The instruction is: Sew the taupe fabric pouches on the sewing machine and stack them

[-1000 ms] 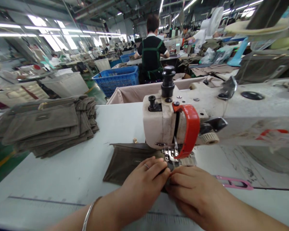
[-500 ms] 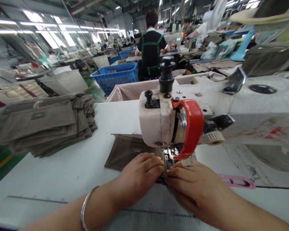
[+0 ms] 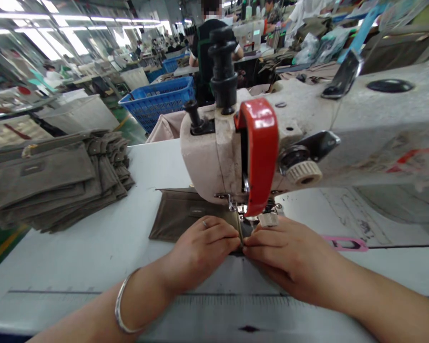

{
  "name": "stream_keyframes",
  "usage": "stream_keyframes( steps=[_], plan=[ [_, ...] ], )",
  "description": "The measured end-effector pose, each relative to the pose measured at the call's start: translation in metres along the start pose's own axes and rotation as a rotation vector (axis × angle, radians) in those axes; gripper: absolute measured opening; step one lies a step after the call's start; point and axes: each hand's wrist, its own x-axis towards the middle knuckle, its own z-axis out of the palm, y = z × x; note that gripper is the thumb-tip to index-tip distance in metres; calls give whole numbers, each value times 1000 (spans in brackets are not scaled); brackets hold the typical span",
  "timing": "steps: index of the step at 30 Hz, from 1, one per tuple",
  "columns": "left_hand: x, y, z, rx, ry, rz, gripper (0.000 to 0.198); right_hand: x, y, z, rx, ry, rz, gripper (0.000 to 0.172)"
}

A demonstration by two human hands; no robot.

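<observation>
Under the presser foot of a sewing machine (image 3: 214, 157) lies a dark olive fabric piece (image 3: 175, 214) with a small label, flat on the white table. My left hand (image 3: 203, 247), with a ring and a bangle, is closed on its near right part, fingertips pressed at the edge. My right hand (image 3: 289, 257) pinches the same edge from the right, its fingertips almost meeting the left ones just in front of the needle area. The red guard (image 3: 262, 152) covers part of the needle area, so the needle itself is hidden.
A stack of olive fabric pieces (image 3: 57, 181) lies at the table's left. Right of my right hand is a pink tool (image 3: 348, 244). A ruler scale (image 3: 232, 300) runs along the near side. Beyond stand a blue basket (image 3: 157, 102) and a seated co-worker (image 3: 209, 52).
The view has tilted down and come closer, so the machine looks larger. Both hands keep their hold on the fabric edge at the presser foot, with little visible shift of the fabric.
</observation>
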Motion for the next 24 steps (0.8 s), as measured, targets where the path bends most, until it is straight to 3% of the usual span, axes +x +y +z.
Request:
stream_keyframes(
  steps=[8,14,19,24],
  plan=[
    [3,5,-3,33,36,11,15,-1,3,-8,-4,-12,11,23],
    [0,6,-1,-4,42,-92,17,1,4,0,-47,-8,13,22],
    [4,4,0,-29,-1,-62,17,-1,0,1,-86,23,17,20],
    [5,2,-4,-16,27,3,17,-1,-5,-1,-39,-33,56,27]
  ],
)
